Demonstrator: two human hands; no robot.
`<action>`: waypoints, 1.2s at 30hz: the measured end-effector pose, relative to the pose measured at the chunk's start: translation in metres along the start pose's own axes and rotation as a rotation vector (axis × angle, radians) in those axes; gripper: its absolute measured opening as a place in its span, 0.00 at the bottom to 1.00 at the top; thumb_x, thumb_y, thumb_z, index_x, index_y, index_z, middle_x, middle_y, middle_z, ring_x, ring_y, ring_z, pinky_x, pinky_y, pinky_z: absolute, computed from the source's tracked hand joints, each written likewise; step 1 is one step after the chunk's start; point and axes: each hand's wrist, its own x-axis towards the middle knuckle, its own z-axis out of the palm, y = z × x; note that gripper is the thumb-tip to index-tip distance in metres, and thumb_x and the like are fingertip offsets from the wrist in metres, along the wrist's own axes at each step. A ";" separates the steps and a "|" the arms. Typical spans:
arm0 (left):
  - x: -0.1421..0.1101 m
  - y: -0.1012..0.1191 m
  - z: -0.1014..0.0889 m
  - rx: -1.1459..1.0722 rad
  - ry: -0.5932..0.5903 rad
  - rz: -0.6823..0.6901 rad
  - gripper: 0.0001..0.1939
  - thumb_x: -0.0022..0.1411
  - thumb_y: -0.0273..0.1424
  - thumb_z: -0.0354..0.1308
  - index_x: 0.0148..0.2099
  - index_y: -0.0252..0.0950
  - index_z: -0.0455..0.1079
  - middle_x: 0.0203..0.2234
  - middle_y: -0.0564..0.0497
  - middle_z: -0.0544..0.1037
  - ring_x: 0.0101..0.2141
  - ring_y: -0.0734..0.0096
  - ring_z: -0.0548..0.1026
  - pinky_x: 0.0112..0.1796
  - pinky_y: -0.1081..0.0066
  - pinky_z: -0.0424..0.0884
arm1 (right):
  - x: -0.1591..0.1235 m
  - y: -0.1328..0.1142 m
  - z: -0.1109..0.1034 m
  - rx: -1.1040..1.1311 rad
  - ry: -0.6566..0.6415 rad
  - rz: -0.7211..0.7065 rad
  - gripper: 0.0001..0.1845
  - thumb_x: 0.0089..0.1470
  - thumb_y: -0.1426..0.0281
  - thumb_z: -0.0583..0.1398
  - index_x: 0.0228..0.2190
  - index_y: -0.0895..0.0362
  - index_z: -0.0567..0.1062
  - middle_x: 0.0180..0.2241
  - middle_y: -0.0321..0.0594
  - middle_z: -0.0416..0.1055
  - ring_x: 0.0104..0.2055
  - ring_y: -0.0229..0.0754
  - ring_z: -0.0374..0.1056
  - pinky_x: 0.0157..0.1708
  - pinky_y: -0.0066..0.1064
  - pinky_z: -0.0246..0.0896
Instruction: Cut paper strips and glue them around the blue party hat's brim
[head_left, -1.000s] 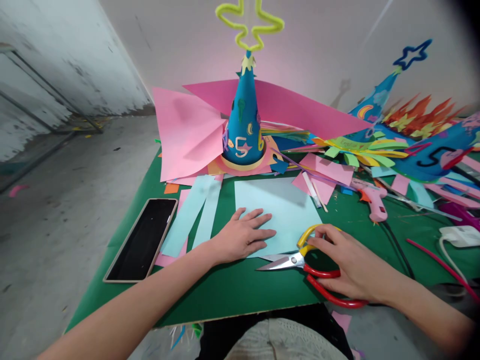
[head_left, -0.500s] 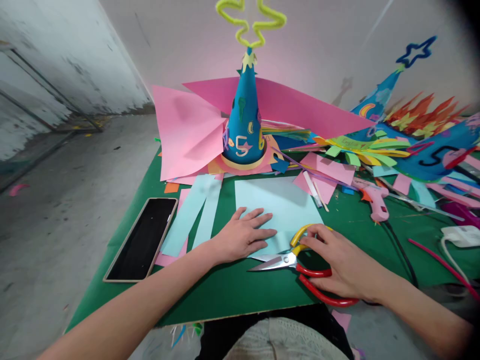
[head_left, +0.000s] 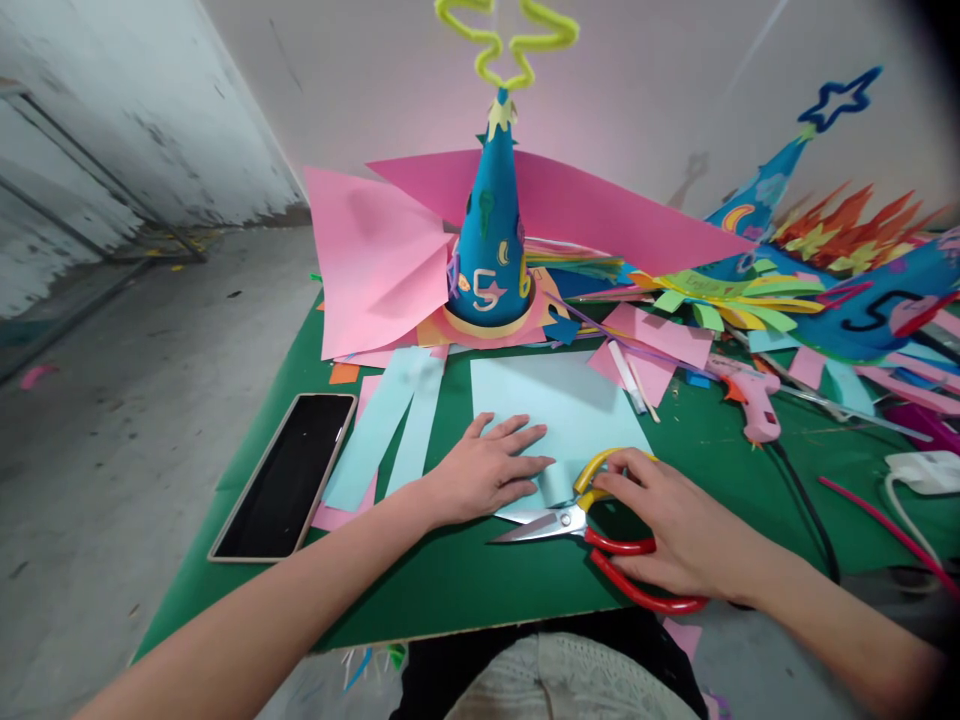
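Observation:
My left hand (head_left: 491, 468) lies flat with fingers spread on a sheet of light blue paper (head_left: 559, 400), pressing it to the green table. My right hand (head_left: 660, 525) grips scissors (head_left: 566, 520) with yellow and red handles. Their blades point left and are slightly apart at the sheet's near edge. A small piece of the light blue paper (head_left: 556, 484) curls up between my left fingertips and the yellow handle. Whether one blade is under the sheet I cannot tell for sure.
A phone (head_left: 289, 475) and light blue paper strips (head_left: 412, 425) lie to the left. Behind the sheet stands a blue cone hat (head_left: 491, 240) near pink paper (head_left: 379, 260). At right are a pink glue gun (head_left: 754, 400), a white marker (head_left: 626, 375) and more decorated hats (head_left: 862, 320).
The scissors and my right hand have shifted slightly left. My left hand stays in place on the sheet.

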 end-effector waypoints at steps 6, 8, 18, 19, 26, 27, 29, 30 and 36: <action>-0.001 -0.002 0.003 0.003 -0.003 0.000 0.18 0.67 0.39 0.47 0.57 0.46 0.63 0.62 0.50 0.56 0.61 0.55 0.52 0.55 0.46 0.48 | 0.007 -0.005 0.001 0.017 0.013 -0.025 0.24 0.44 0.67 0.62 0.45 0.58 0.65 0.45 0.48 0.60 0.44 0.48 0.61 0.44 0.43 0.62; -0.001 -0.002 0.002 0.002 -0.007 0.000 0.17 0.67 0.39 0.47 0.57 0.46 0.63 0.62 0.50 0.56 0.61 0.54 0.51 0.55 0.46 0.48 | 0.007 -0.006 0.001 0.023 0.015 -0.025 0.25 0.44 0.67 0.62 0.45 0.58 0.65 0.45 0.48 0.60 0.44 0.48 0.61 0.44 0.44 0.62; 0.000 -0.002 0.000 0.000 -0.020 -0.004 0.16 0.67 0.39 0.46 0.55 0.46 0.65 0.62 0.50 0.56 0.61 0.54 0.51 0.55 0.46 0.47 | -0.014 -0.011 0.001 0.143 -0.043 -0.011 0.27 0.41 0.69 0.62 0.46 0.55 0.65 0.45 0.45 0.60 0.45 0.47 0.62 0.45 0.42 0.62; 0.000 -0.002 0.000 0.000 -0.018 -0.003 0.17 0.68 0.39 0.46 0.56 0.47 0.64 0.62 0.50 0.56 0.61 0.54 0.51 0.55 0.46 0.47 | -0.021 -0.007 0.000 0.153 -0.020 0.007 0.27 0.42 0.70 0.62 0.47 0.54 0.64 0.46 0.45 0.60 0.45 0.46 0.62 0.46 0.41 0.62; -0.004 -0.001 -0.001 0.014 -0.010 -0.002 0.17 0.69 0.37 0.42 0.57 0.46 0.62 0.61 0.47 0.57 0.61 0.56 0.51 0.55 0.47 0.45 | -0.068 0.046 0.000 0.080 0.409 0.445 0.24 0.49 0.58 0.59 0.46 0.51 0.62 0.49 0.46 0.60 0.48 0.49 0.64 0.43 0.40 0.66; -0.004 0.002 -0.002 0.021 -0.010 -0.011 0.17 0.69 0.37 0.42 0.57 0.45 0.63 0.61 0.47 0.58 0.61 0.56 0.52 0.55 0.47 0.45 | -0.069 0.053 0.002 0.065 0.466 0.503 0.24 0.49 0.56 0.59 0.46 0.52 0.63 0.48 0.46 0.60 0.48 0.50 0.64 0.43 0.42 0.66; -0.003 0.010 -0.006 0.038 -0.004 -0.048 0.17 0.69 0.38 0.41 0.54 0.43 0.65 0.59 0.45 0.61 0.59 0.54 0.55 0.55 0.45 0.44 | -0.065 0.062 0.006 0.041 0.518 0.575 0.24 0.48 0.55 0.58 0.45 0.53 0.63 0.45 0.46 0.62 0.47 0.51 0.65 0.42 0.43 0.66; -0.001 0.016 -0.008 0.048 -0.001 -0.076 0.17 0.68 0.39 0.43 0.52 0.41 0.66 0.57 0.43 0.63 0.57 0.52 0.57 0.54 0.44 0.45 | -0.061 0.065 0.009 0.034 0.524 0.598 0.24 0.47 0.54 0.59 0.44 0.53 0.64 0.44 0.46 0.62 0.46 0.51 0.66 0.41 0.43 0.66; 0.015 0.048 -0.016 0.070 -0.037 -0.261 0.18 0.58 0.44 0.57 0.39 0.33 0.69 0.37 0.43 0.70 0.41 0.54 0.67 0.43 0.55 0.62 | -0.036 0.068 0.018 0.023 0.559 0.666 0.24 0.46 0.53 0.57 0.41 0.55 0.66 0.41 0.46 0.64 0.41 0.51 0.68 0.37 0.41 0.66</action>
